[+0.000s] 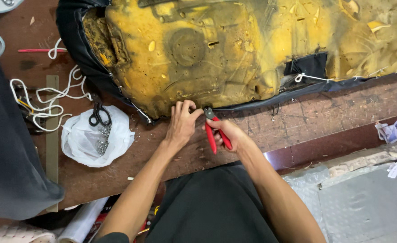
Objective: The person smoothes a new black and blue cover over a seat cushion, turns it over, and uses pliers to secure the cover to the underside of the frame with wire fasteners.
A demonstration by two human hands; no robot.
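A large yellow foam seat cushion [234, 49], stained and edged with a black cover [79, 54], lies upside down on the wooden workbench [306, 121]. My left hand [182, 121] pinches the black cover's edge at the cushion's near rim. My right hand [230, 135] grips red-handled pliers [216, 132], whose metal jaws touch the same edge just right of my left fingers.
A white plastic bag [95, 139] with black scissors [99, 116] and metal rings lies at the left. White cord [50, 101] coils beside it. A dark cloth [9, 153] hangs at far left. Paper scraps [392, 132] sit at the right, near the bench edge.
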